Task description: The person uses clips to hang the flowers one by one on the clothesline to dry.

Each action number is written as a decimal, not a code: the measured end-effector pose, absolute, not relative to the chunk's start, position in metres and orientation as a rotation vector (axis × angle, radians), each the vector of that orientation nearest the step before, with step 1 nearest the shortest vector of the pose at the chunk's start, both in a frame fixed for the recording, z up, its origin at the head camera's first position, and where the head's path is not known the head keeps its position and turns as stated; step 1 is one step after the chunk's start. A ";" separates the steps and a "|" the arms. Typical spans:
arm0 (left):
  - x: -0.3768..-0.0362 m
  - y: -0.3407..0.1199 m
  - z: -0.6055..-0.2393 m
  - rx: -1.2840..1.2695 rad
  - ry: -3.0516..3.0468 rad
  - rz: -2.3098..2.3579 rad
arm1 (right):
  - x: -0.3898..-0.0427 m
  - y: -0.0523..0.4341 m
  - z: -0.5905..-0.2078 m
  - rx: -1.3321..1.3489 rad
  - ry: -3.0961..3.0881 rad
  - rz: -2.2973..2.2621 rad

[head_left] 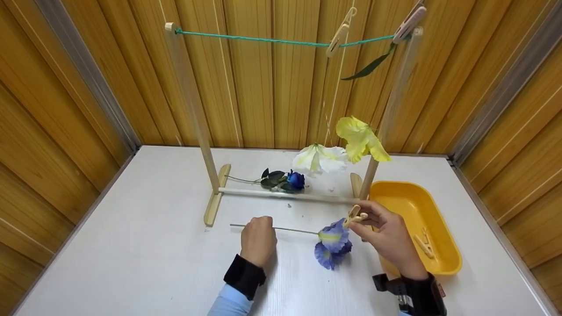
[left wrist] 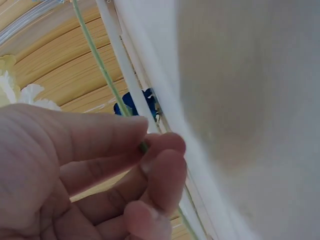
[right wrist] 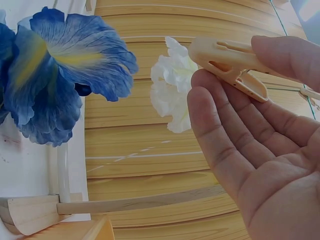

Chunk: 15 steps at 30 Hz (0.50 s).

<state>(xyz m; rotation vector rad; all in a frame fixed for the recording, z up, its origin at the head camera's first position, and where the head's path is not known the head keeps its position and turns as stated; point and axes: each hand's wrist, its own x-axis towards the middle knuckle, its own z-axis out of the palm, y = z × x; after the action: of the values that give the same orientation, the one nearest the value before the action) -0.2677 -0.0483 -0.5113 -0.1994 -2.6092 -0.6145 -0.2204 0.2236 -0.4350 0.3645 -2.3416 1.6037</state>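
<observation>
My left hand (head_left: 259, 239) pinches the thin green stem (left wrist: 95, 55) of a blue-purple artificial iris (head_left: 333, 241) between thumb and fingertips, close over the white table. The flower head with its yellow streaks lies toward the right. Beside that bloom, my right hand (head_left: 386, 230) holds a beige clothespin (right wrist: 225, 62) between thumb and fingers. In the head view the clothespin (head_left: 353, 216) overlaps the edge of the petals; in the right wrist view it is apart from the iris (right wrist: 55, 70).
A wooden frame (head_left: 193, 109) carries a green line (head_left: 263, 40). Clothespins (head_left: 338, 40) on it hold hanging flowers, one white (head_left: 319, 159), one yellow (head_left: 362, 140). A blue rose (head_left: 296, 180) lies behind the crossbar. Clothespins (head_left: 423, 245) lie in a yellow tray (head_left: 454, 259) at right.
</observation>
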 end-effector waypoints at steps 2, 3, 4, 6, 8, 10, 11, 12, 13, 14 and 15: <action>-0.268 -0.049 -0.508 -0.183 -2.570 -0.660 | -0.220 0.223 -0.435 0.366 -2.338 1.603; -0.269 -0.049 -0.507 -0.178 -2.549 -0.672 | -0.220 0.223 -0.435 0.365 -2.339 1.603; -0.269 -0.049 -0.505 -0.180 -2.524 -0.680 | -0.220 0.223 -0.435 0.368 -2.338 1.602; -0.268 -0.049 -0.501 -0.187 -2.480 -0.680 | -0.221 0.223 -0.435 0.373 -2.335 1.597; -0.268 -0.049 -0.498 -0.206 -2.432 -0.673 | -0.221 0.223 -0.435 0.380 -2.333 1.592; -0.267 -0.049 -0.494 -0.223 -2.384 -0.681 | -0.221 0.222 -0.436 0.387 -2.327 1.591; -0.267 -0.050 -0.492 -0.229 -2.359 -0.691 | -0.221 0.222 -0.436 0.390 -2.325 1.592; -0.267 -0.050 -0.491 -0.233 -2.332 -0.703 | -0.221 0.223 -0.436 0.394 -2.322 1.594; -0.267 -0.050 -0.489 -0.238 -2.303 -0.718 | -0.222 0.223 -0.437 0.402 -2.317 1.592; -0.267 -0.051 -0.488 -0.241 -2.274 -0.735 | -0.222 0.223 -0.437 0.413 -2.312 1.592; -0.267 -0.051 -0.486 -0.246 -2.247 -0.750 | -0.222 0.223 -0.438 0.425 -2.307 1.591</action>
<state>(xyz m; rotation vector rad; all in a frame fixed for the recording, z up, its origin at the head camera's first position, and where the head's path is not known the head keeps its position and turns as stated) -0.2667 -0.0510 -0.4862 -0.2458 -2.2467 -0.7504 -0.2220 0.2227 -0.4378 0.4249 -2.3071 1.5910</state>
